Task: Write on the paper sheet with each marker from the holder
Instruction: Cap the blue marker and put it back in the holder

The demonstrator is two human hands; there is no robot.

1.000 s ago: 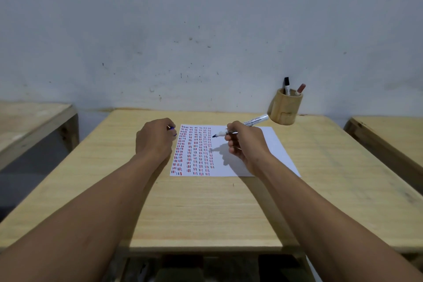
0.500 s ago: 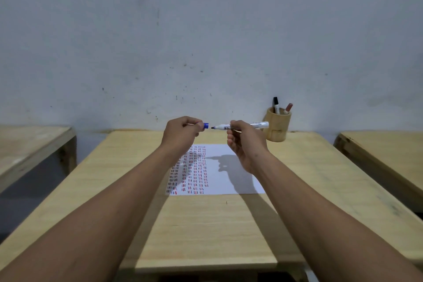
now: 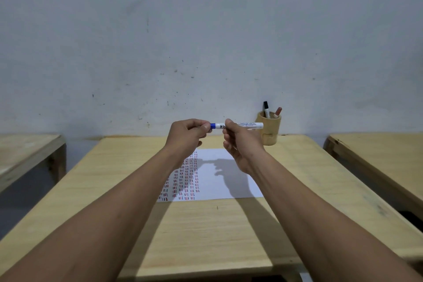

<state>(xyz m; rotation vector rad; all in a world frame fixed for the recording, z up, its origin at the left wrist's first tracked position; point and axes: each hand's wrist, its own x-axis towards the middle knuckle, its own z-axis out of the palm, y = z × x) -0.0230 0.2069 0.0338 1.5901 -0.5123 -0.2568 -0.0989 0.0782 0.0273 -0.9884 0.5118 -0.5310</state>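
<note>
Both of your hands are raised above the worktop (image 3: 206, 231), level with each other, holding one marker (image 3: 238, 125) horizontally between them. Your right hand (image 3: 240, 142) pinches the white barrel near its middle, fingers curled around it. Your left hand (image 3: 186, 136) is clenched on the blue cap (image 3: 212, 125), which sits against the barrel's end. Whether the cap is fully seated cannot be told from here. Judgement: this is the capping step for the blue marker, and holding it up at this height keeps the joint in your line of sight while you press the two parts together.

The paper sheet (image 3: 219, 181) lies flat on the worktop below your hands, near the middle. Its left part carries columns of short dashes, mostly red with some darker ones; the right part is blank apart from the shadow of your hands. That blank area leaves room for more writing.

The holder (image 3: 270, 130) stands at the far right of the worktop, close to the wall, well apart from the sheet. Two markers stay upright in it: a black-capped marker (image 3: 266, 109) and a reddish-brown-capped marker (image 3: 277, 112), leaning apart. Judgement: the capped blue marker probably goes back there, and at least one of the other two is due next.
</note>
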